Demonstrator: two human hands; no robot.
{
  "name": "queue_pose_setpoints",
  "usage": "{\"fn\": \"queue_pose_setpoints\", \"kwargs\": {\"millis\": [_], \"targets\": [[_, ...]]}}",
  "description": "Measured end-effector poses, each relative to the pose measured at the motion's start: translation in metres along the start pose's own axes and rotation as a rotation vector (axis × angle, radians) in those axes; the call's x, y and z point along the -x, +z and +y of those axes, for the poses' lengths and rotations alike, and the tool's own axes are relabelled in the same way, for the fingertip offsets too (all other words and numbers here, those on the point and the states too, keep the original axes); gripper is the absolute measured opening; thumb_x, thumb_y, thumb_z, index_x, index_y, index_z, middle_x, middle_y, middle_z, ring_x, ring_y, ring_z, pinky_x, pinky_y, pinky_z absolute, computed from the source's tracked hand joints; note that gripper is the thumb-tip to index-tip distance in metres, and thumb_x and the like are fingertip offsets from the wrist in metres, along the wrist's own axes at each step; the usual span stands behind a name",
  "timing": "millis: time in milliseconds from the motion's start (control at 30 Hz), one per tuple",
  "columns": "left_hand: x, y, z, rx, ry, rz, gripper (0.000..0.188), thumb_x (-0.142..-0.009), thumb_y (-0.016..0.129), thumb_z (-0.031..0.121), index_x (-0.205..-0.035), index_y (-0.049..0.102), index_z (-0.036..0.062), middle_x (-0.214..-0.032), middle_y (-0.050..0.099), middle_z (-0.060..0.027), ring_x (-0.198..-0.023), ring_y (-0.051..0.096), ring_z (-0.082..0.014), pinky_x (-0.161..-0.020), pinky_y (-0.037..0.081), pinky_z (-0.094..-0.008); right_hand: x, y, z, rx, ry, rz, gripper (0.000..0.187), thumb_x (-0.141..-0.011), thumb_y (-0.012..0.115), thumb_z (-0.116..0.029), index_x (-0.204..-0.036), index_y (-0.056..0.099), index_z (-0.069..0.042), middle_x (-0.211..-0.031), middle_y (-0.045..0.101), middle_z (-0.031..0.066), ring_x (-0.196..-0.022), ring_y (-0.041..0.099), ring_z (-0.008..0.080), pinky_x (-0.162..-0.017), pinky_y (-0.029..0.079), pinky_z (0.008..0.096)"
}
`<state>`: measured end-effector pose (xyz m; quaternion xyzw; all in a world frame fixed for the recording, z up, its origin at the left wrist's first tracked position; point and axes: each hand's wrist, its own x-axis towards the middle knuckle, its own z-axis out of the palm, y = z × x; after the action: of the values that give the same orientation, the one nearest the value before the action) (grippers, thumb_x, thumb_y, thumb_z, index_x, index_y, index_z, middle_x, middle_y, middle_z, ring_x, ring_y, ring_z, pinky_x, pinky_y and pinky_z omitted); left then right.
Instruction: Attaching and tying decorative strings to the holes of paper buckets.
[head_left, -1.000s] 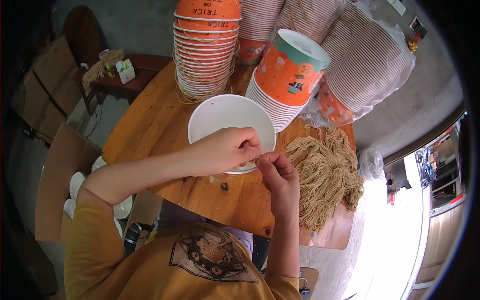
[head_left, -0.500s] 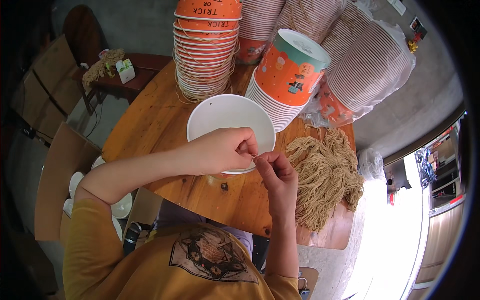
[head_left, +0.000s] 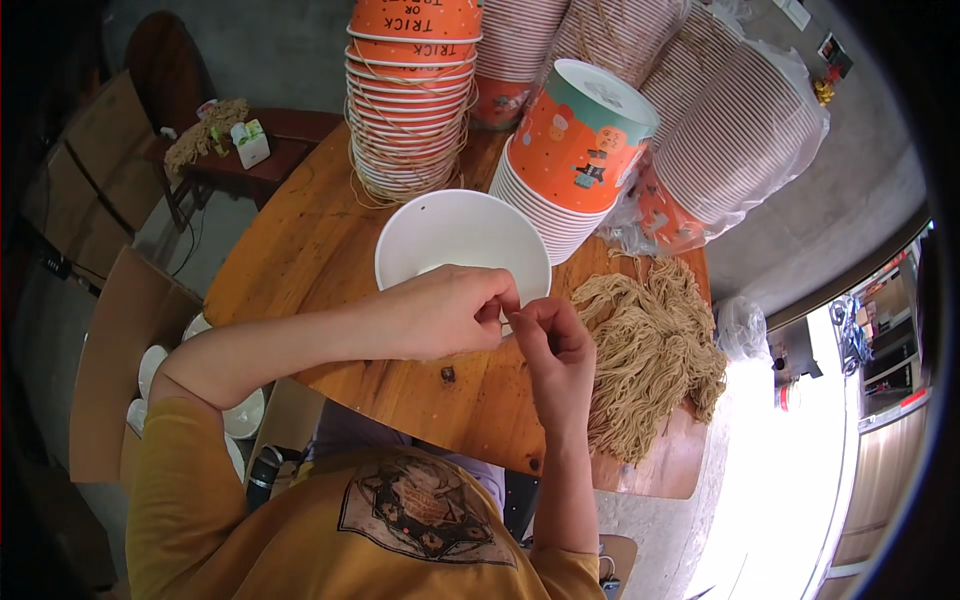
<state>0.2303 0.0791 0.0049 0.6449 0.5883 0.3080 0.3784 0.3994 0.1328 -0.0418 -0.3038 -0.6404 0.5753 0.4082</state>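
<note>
A paper bucket [head_left: 455, 225] with a white inside stands upright before me, a small hole near its far rim. At its near right rim both my hands meet, fingertips almost touching. My left hand [head_left: 455, 312] reaches across the bucket's near side, thumb and fingers pinched. My right hand [head_left: 557, 345] pinches from the right. A short bit of tan string [head_left: 507, 324] shows between the fingertips; most of it is hidden by the fingers. To the right of my right hand lies a loose bundle of tan strings [head_left: 655, 355].
A tall stack of orange buckets [head_left: 412, 120] with strings hanging round it stands at the back left of the wooden table [head_left: 300, 250]. Another stack [head_left: 585, 140] is upside down behind my bucket. Plastic-wrapped stacks [head_left: 740, 135] fill the back right. A cardboard box [head_left: 120, 350] holds white buckets at left.
My left hand has dropped slightly toward me, and its wrist has turned a little. My right hand stays nearly in place, still pinching.
</note>
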Motion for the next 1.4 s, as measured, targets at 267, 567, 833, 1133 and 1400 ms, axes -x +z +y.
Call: {"fn": "queue_pose_setpoints", "kwargs": {"millis": [267,567,833,1133,1400], "targets": [[-0.007,-0.004,0.001,0.1,-0.09,-0.106,0.023,-0.083,0.06,0.008,-0.104,0.057,-0.0013,-0.084,0.06,-0.004,-0.075,0.055,-0.0104,-0.067,0.046,-0.0261,-0.001,0.001,-0.005,-0.054,0.011,0.013,0.005,-0.089,0.063,-0.006,-0.088,0.06,-0.003,-0.066,0.047,-0.009,-0.061,0.038,-0.0006,-0.055,0.031,0.0174],[-0.025,-0.007,-0.011,0.497,-0.225,-0.294,0.022,-0.078,0.058,0.004,-0.1,0.057,-0.0003,-0.087,0.055,-0.0018,-0.076,0.051,-0.0097,-0.068,0.043,-0.023,0.005,-0.002,0.007,0.022,-0.112,0.095,0.003,-0.088,0.063,-0.004,-0.088,0.06,-0.004,-0.063,0.043,-0.009,-0.058,0.035,0.0001,-0.054,0.029,0.0173],[-0.018,-0.005,-0.013,0.194,0.017,-0.088,0.018,-0.085,0.057,0.007,-0.102,0.057,0.0024,-0.088,0.055,-0.0022,-0.084,0.05,-0.011,-0.076,0.043,-0.0252,0.006,-0.002,0.012,-0.017,-0.095,0.116,0.003,-0.089,0.064,-0.005,-0.09,0.061,-0.005,-0.062,0.042,-0.0097,-0.057,0.034,-0.0001,-0.053,0.028,0.0169],[-0.014,0.002,-0.017,0.139,0.02,-0.043,0.019,-0.087,0.062,0.016,-0.096,0.059,0.0002,-0.08,0.061,-0.0054,-0.067,0.057,-0.0123,-0.055,0.048,-0.028,0.007,-0.001,0.013,0.027,-0.1,0.11,0.004,-0.088,0.064,-0.003,-0.09,0.061,-0.005,-0.061,0.04,-0.0102,-0.057,0.032,-0.0004,-0.052,0.027,0.0171],[-0.006,0.004,-0.005,-0.076,0.05,0.097,0.012,-0.087,0.058,0.012,-0.093,0.059,0.0008,-0.076,0.062,-0.0057,-0.065,0.059,-0.0143,-0.055,0.047,-0.0304,0.008,-0.001,0.013,0.075,-0.105,0.111,0.004,-0.088,0.064,-0.003,-0.09,0.061,-0.005,-0.059,0.04,-0.0097,-0.055,0.031,-0.0002,-0.05,0.027,0.0171]]}}
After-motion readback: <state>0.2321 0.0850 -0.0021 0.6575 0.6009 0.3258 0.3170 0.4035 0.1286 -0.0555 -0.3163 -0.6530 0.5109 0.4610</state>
